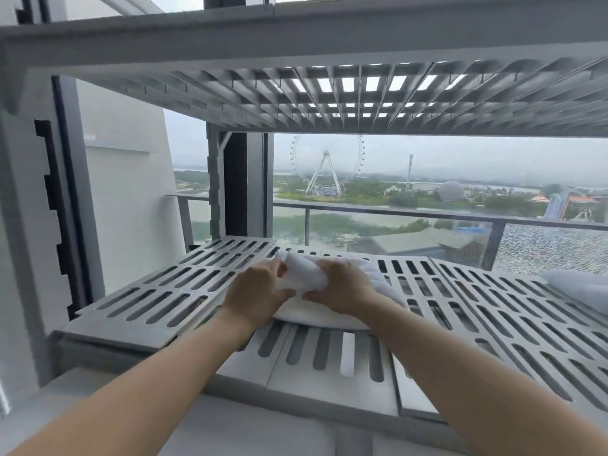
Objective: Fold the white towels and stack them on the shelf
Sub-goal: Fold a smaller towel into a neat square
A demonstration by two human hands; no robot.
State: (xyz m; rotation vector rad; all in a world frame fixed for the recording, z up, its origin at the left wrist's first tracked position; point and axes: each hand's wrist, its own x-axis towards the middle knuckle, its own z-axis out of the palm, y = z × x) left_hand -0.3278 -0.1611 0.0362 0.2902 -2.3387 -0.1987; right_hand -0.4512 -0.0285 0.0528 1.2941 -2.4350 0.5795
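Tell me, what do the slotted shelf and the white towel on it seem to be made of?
The shelf looks like matte grey moulded plastic: thick slotted panels, ribbed underneath on the tier above; painted metal is possible. The towel looks like soft white terry cloth: it bunches where the left hand and right hand grip it.

The head view sits close before the slotted grey shelf point(171, 291), just above its deck and below the upper tier point(296, 37), looking forward and slightly down, through the shelf toward the window point(427, 166) behind.
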